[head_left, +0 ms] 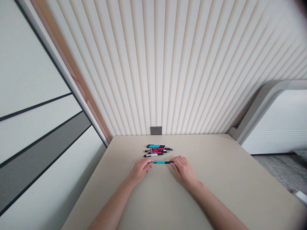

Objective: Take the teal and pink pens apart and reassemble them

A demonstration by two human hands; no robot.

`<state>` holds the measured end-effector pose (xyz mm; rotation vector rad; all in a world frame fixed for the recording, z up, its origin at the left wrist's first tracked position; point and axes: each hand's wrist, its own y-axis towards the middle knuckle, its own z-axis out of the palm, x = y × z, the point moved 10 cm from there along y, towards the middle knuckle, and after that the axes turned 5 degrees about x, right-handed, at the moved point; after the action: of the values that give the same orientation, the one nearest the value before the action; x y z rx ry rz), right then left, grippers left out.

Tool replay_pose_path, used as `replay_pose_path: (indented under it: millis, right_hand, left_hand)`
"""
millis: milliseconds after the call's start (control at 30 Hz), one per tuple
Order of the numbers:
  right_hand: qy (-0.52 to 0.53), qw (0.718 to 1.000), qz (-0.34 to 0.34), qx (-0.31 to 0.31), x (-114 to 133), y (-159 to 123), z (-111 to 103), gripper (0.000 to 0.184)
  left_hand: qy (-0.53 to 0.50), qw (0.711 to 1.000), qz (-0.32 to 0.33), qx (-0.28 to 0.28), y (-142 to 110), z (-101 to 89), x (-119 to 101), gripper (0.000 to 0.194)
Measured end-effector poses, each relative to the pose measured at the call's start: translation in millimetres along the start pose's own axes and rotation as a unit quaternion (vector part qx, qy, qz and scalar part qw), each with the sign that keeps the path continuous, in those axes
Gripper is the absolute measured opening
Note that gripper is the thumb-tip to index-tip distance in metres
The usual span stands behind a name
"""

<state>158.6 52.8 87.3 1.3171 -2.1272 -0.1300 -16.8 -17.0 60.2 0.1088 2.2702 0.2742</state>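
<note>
A teal pen [161,162] lies crosswise just above the beige table [216,179], gripped at both ends. My left hand [141,169] pinches its left end with curled fingers. My right hand [182,166] pinches its right, black tip end. Just beyond the hands lies a small row of several pens [157,150] in teal, red and white with black tips, side by side on the table.
A ribbed cream wall rises behind the table, with a grey socket plate [156,130] at its foot. White and grey cabinet panels [35,127] stand at the left. A white and grey unit [275,124] stands at the right.
</note>
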Motion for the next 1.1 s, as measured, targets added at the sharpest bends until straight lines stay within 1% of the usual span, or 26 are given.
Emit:
replay_pose_path:
  millis: [67, 133, 267, 333, 400, 467, 533, 633, 767, 933, 1100]
  right_hand:
    - [0.002, 1.000, 0.004, -0.013, 0.4, -0.2, -1.6, 0.016]
    - [-0.002, 1.000, 0.005, -0.020, 1.1, 0.2, -2.0, 0.022]
    - [0.003, 1.000, 0.003, 0.003, 2.4, 2.7, 4.8, 0.019]
    - [0.011, 1.000, 0.006, 0.001, 2.3, 3.6, 5.3, 0.016]
    - [0.012, 1.000, 0.014, -0.002, 2.4, 4.4, 4.9, 0.020]
    - [0.009, 1.000, 0.019, 0.012, 4.0, 5.4, 7.0, 0.023]
    - [0.008, 0.999, 0.023, 0.029, 5.4, 6.2, 9.7, 0.019]
    - [0.015, 0.999, 0.027, 0.033, 6.5, 6.2, 9.8, 0.016]
    - [0.021, 0.999, 0.002, 0.042, 11.3, 5.1, 11.4, 0.020]
    - [0.013, 1.000, 0.007, 0.024, 3.7, 4.3, 6.1, 0.018]
    - [-0.014, 0.999, -0.024, 0.034, 3.5, 4.3, 2.0, 0.024]
  left_hand:
    - [0.000, 1.000, 0.000, 0.004, 0.3, 0.6, 0.2, 0.025]
    - [0.000, 1.000, -0.002, 0.006, 0.6, 1.0, 0.3, 0.025]
    - [0.012, 1.000, 0.003, 0.015, 1.7, 2.4, -1.8, 0.024]
    - [0.018, 1.000, 0.003, 0.017, 2.1, 2.4, -2.4, 0.025]
    - [0.023, 1.000, 0.004, 0.017, 2.3, 2.0, -3.2, 0.025]
    - [0.026, 1.000, 0.009, 0.015, 2.4, 1.5, -4.6, 0.026]
    - [0.028, 0.999, 0.012, 0.016, 2.6, 1.6, -5.5, 0.026]
    - [0.027, 0.999, 0.011, 0.017, 2.8, 2.1, -5.0, 0.026]
    - [0.020, 1.000, 0.004, 0.011, 2.6, 1.0, -2.3, 0.026]
    - [0.006, 1.000, -0.005, 0.000, 1.8, -0.7, 2.0, 0.026]
    - [-0.015, 1.000, -0.013, -0.022, 1.3, -4.6, 6.9, 0.025]
